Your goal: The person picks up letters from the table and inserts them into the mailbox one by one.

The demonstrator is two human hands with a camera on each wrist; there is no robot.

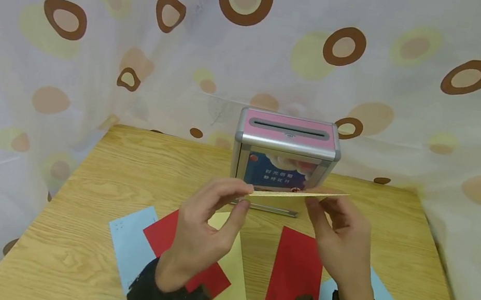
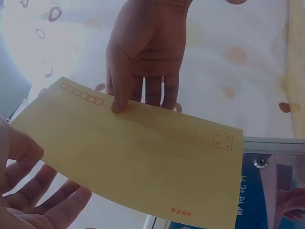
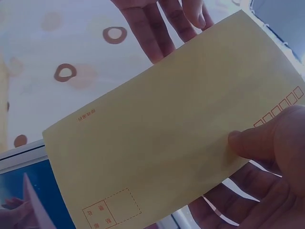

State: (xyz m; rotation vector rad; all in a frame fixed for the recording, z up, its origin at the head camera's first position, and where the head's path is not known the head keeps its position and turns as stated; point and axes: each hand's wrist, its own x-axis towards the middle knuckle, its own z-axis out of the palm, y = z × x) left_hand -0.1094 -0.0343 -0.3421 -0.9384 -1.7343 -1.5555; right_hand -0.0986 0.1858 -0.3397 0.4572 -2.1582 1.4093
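The right hand point(image 3: 267, 171) pinches the right edge of a yellow envelope point(image 3: 152, 119), thumb on the printed side, fingers behind. The left hand point(image 3: 164, 24) holds the left edge. Little red squares point(image 3: 280, 110) line up at the near end. Past the far end is a silver and blue box point(image 3: 21, 157).

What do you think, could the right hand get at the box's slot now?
Probably yes: the slot is uncovered, though the right hand pinches an envelope in front of the box.
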